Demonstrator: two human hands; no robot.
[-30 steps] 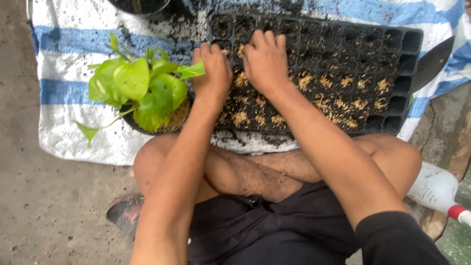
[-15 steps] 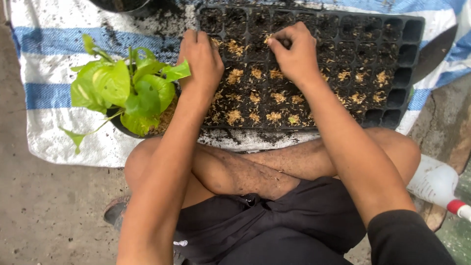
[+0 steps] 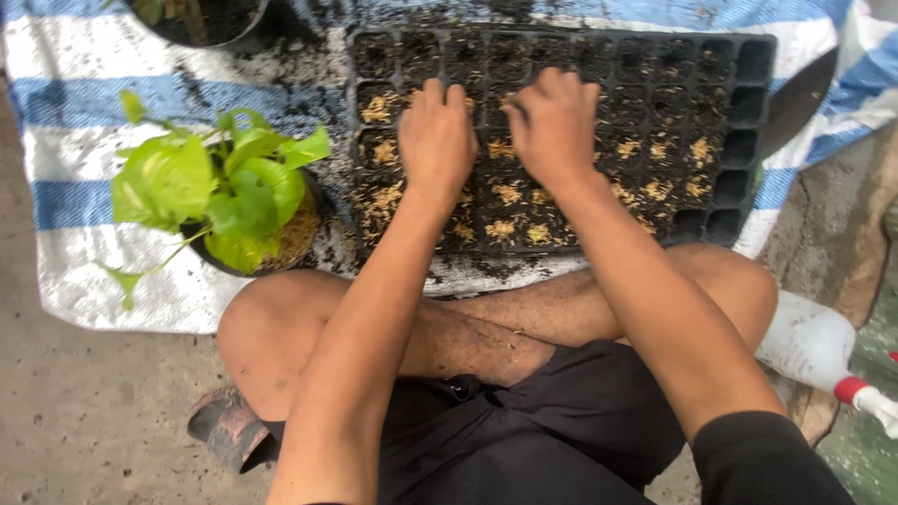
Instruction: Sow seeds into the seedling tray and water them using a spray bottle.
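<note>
- Both hands are resting palm-down on the black seedling tray (image 3: 748, 103), the left hand (image 3: 436, 140) lying flat with its fingers loosely together over the cells near the tray's left-middle, gripping nothing that shows.
- Beside it, the right hand (image 3: 554, 126) is pressing down with its fingers curled; whether anything is being pinched under the fingertips cannot be told.
- Compared with half a second ago, the right hand is no longer raised with its fingertips pinched at the upper rows; it is now lying lower and flatter on the cells, and the left hand is sitting further in from the tray's left edge.
- That change is suggesting a shift from dropping material into cells to patting it down, as a judgement only.
- Pale husk-like filling is showing in many cells, while the far-right cells are looking dark and bare.
- Just left of the tray, a leafy green potted plant (image 3: 215, 192) is standing on the blue-and-white striped cloth (image 3: 84, 103).
- A white spray bottle (image 3: 809, 344) is lying by the person's right knee.
</note>
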